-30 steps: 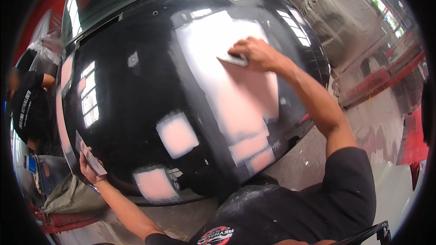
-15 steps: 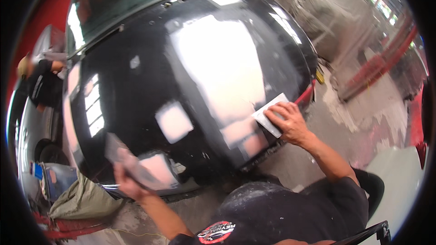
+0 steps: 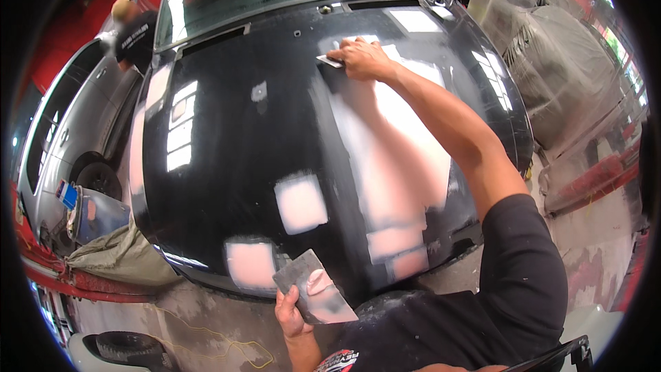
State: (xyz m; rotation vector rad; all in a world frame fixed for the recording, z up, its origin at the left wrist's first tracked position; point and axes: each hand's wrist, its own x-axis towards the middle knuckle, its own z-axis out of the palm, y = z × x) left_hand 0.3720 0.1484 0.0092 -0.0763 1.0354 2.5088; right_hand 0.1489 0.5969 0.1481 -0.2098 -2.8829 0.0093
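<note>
A black car hood (image 3: 220, 165) carries pale pink filler patches, with a long one (image 3: 385, 165) down its right half and small squares (image 3: 300, 201) lower down. My right hand (image 3: 361, 58) reaches to the upper end of the long patch, fingers closed on a flat pale spreader (image 3: 328, 61) against the surface. My left hand (image 3: 292, 313) grips a flat grey board (image 3: 323, 300) with a blob of pink paste (image 3: 318, 282) on it, held over the hood's front edge.
A person in a dark shirt (image 3: 134, 41) stands beyond the hood's left side by a silver car (image 3: 82, 117). A bin (image 3: 102, 215) with draped cloth (image 3: 120, 255) sits at lower left. A plastic-covered object (image 3: 551, 76) and red rails (image 3: 585, 179) are at right, a tire (image 3: 127, 348) at bottom left.
My right hand went down toward the front edge, then up to the patch's top end. My left hand and board moved rightward and lower, the board turning paste side up.
</note>
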